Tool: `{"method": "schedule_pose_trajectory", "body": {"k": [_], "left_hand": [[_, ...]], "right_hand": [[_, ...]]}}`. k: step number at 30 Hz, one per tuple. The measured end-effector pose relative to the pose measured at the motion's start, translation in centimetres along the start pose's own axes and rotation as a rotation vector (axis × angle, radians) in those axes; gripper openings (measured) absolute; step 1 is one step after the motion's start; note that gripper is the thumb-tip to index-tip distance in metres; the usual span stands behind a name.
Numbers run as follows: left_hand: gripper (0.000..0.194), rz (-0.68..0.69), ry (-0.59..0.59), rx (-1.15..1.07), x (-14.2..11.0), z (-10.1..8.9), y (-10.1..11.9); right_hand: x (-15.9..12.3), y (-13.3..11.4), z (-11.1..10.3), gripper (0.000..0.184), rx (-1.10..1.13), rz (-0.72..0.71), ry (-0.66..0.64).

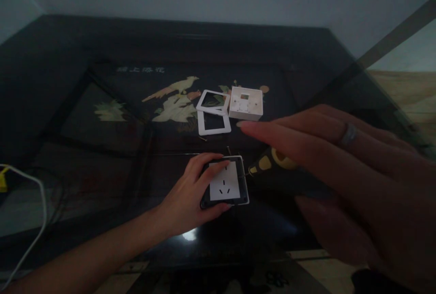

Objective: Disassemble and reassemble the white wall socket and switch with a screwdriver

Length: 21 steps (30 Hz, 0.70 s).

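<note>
My left hand (180, 205) is closed around a wall socket (224, 193) with a white face and dark border, its fingers across the top and its thumb along the near edge. A white rim shows under the socket's right side. My right hand (361, 171), with a ring on one finger, is close to the camera and holds a yellow-and-black screwdriver (265, 163). The shaft points left, its tip at the socket's right edge; whether it sits in a screw I cannot tell. One screw (228, 150) stands by the socket's far edge.
Beyond the socket, two white cover frames (214, 131) overlap beside an open white mounting box (245, 115). A loose screw (203, 139) lies nearer. The dark glossy table (119, 176) carries bird and flower pictures. A white cable (43, 203) hangs at the left.
</note>
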<state>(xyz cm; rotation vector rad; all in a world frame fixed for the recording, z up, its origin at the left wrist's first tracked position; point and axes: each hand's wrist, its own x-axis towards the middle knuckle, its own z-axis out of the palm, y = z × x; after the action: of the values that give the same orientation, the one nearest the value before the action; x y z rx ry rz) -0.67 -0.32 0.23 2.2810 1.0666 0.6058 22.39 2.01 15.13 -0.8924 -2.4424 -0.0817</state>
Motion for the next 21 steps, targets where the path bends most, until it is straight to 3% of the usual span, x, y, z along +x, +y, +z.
{"method": "schedule_pose_trajectory", "body": {"k": [3, 9, 13, 18, 21], "left_hand": [[0.076, -0.006, -0.007, 0.006, -0.01, -0.03, 0.05], [0.076, 0.001, 0.003, 0.005, 0.01, 0.01, 0.03], [0.075, -0.007, -0.005, -0.008, 0.00, 0.05, -0.09], [0.076, -0.014, -0.019, -0.004, 0.03, 0.03, -0.18], [0.075, -0.015, -0.025, -0.002, 0.10, 0.00, -0.16]], "right_hand": [[0.17, -0.01, -0.18, 0.038, 0.148, -0.067, 0.040], [0.38, -0.38, 0.35, 0.022, 0.162, 0.106, 0.100], [0.62, -0.12, 0.33, 0.041, 0.003, 0.072, 0.104], [0.10, 0.43, 0.04, 0.033, 0.067, 0.062, 0.035], [-0.31, 0.11, 0.02, 0.034, 0.106, 0.145, 0.002]]}}
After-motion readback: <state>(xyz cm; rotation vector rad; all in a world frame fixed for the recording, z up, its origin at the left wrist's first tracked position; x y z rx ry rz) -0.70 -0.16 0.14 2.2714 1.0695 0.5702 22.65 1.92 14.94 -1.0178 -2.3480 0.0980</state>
